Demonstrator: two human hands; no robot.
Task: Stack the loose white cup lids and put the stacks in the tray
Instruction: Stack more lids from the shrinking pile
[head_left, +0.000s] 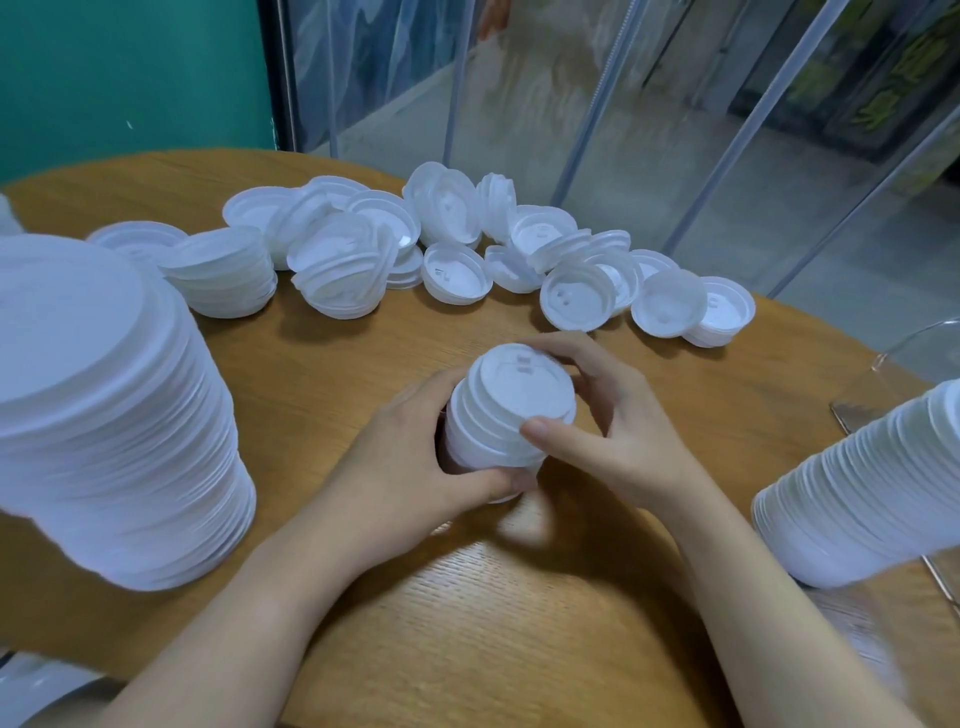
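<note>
Both hands were wrapped around a short nested stack of white plastic cup lids (506, 421) out in the middle of the round wooden table (467, 597), tipped a bit toward the far edge, probably to square the rims up so they seat properly. The left hand (410, 467) cupped the bottom of the stack with its thumb underneath, curled tight on it. The right hand (618, 421) came over the side, thumb pressing the top rim, fingers round the back. Loads of loose white lids (467, 249) were strewn along the far edge. A tall finished stack (104, 415) stood at the left edge, another leaning stack (862, 488) at the right edge. Couldn't honestly make out a tray.
</note>
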